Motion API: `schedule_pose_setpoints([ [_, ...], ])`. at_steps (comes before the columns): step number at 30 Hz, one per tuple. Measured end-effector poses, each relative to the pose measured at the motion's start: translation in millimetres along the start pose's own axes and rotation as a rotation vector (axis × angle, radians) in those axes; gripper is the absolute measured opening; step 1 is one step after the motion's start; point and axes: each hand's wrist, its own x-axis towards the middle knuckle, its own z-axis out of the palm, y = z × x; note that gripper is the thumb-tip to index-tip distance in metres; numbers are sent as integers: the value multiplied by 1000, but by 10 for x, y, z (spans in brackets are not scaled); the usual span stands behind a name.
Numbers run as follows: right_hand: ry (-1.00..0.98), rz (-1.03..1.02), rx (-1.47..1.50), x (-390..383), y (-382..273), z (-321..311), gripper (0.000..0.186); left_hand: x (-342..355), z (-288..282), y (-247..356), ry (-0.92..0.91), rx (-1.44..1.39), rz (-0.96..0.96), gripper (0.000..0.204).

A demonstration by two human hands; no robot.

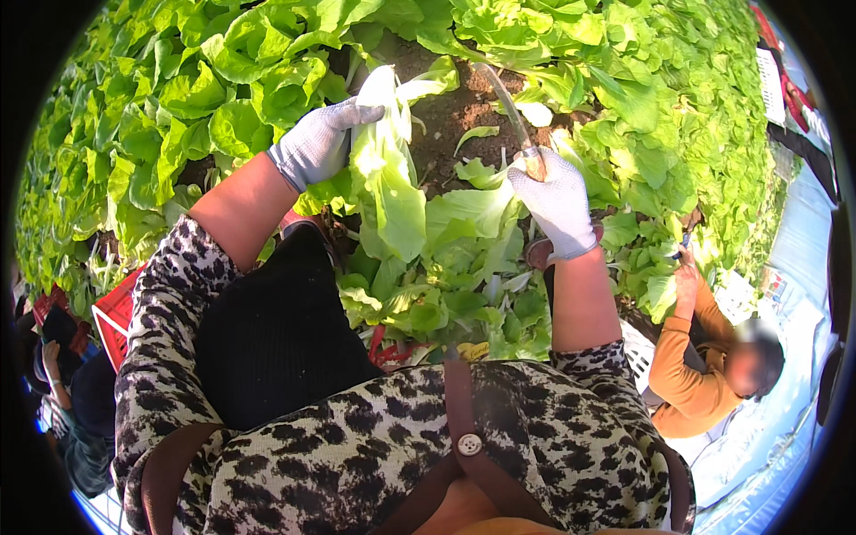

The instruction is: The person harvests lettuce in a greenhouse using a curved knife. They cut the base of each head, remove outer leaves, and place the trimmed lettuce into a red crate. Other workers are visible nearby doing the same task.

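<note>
Here, with a lettuce head (388,169) gripped in the gloved left hand (316,138) and a knife (508,102) clasped in the right hand (557,201), the blade is best kept angled away from the fingers.

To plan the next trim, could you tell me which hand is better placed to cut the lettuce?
Probably the right hand: it grips the knife, blade above the soil, while the left hand holds the lettuce head.

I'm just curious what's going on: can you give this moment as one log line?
left hand: gloved, gripping lettuce | right hand: gloved, holding knife, blade up | below: cut greens | right: co-worker
</note>
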Motion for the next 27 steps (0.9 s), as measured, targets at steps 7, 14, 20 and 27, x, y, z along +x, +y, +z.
schedule_pose_setpoints([
  [7,-274,323,633,-16,-264,3,18,12,153,-31,123,521,-48,40],
  [14,-78,394,1062,109,-482,677,19,58,415,-376,-221,612,-14,59],
  [20,81,302,854,160,-347,614,20,34,418,-319,-112,430,-266,56],
  [27,-240,210,471,172,-24,454,18,44,173,-397,-192,306,-361,43],
])
